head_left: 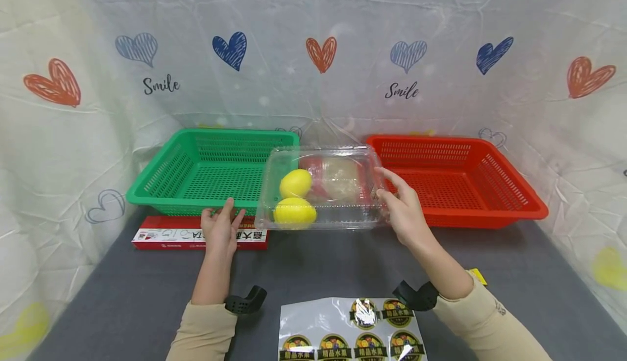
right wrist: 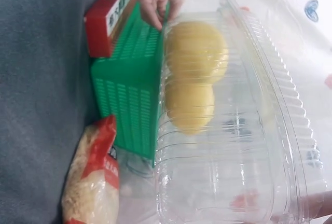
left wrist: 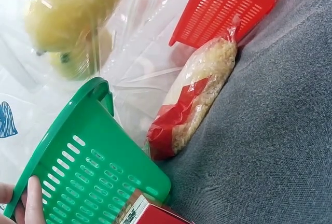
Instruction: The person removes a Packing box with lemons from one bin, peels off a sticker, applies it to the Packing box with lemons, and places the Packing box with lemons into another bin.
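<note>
My right hand (head_left: 404, 206) grips the right end of a clear plastic fruit box (head_left: 343, 216), held up in front of the gap between the baskets. Two yellow lemons (head_left: 295, 211) lie in the box's left half; the right wrist view shows the same lemons (right wrist: 194, 58) through the ribbed plastic. Whether the lid is fastened, I cannot tell. At the front rim of the green basket (left wrist: 104, 156), my left hand (head_left: 222, 227) pinches the edge, with one finger outside the wall. The left hand is apart from the box.
A red basket (head_left: 490, 216) stands at the right. Behind the box lies a bag of pale food with a red label (left wrist: 197, 94). A red and white carton (head_left: 171, 236) sits before the green basket. A sheet of round stickers (head_left: 318, 317) lies on the grey table near me.
</note>
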`<state>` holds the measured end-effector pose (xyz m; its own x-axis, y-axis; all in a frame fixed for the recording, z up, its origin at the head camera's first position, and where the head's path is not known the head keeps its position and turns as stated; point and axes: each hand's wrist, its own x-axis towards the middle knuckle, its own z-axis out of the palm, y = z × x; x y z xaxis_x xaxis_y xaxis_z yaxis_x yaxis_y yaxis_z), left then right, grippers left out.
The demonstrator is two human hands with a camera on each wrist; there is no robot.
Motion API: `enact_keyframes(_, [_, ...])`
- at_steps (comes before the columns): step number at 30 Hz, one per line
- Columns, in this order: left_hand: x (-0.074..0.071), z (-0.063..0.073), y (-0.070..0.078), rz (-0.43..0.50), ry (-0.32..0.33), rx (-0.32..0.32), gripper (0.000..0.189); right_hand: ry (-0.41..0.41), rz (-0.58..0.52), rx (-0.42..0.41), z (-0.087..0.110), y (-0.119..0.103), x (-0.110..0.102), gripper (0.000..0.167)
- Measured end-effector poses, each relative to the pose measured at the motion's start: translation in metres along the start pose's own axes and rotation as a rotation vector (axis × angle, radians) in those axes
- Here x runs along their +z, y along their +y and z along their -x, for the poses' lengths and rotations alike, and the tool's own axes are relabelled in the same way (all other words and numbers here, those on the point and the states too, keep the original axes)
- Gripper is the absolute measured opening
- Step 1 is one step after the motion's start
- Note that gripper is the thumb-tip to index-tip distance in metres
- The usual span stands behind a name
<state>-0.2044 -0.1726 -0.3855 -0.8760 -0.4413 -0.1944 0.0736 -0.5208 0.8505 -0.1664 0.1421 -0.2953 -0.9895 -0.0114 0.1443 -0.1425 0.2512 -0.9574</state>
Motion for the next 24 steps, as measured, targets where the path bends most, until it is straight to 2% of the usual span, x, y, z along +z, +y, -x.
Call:
enact_keyframes(7, [0.000,0.001,0.002,0.017,-0.008,-0.008,0.021,0.000,0.007,0.010,0.013,0.004,-0.005,0.043])
enact_keyframes(17, [0.002,0.002,0.002,0.020,-0.003,-0.015,0.020,0.031,0.089,-0.008,0.030,0.007,-0.014,0.043])
enact_keyframes(24, [0.001,0.000,0.001,0.014,0.000,-0.011,0.021,0.017,0.066,-0.017,0.040,0.010,-0.018,0.042])
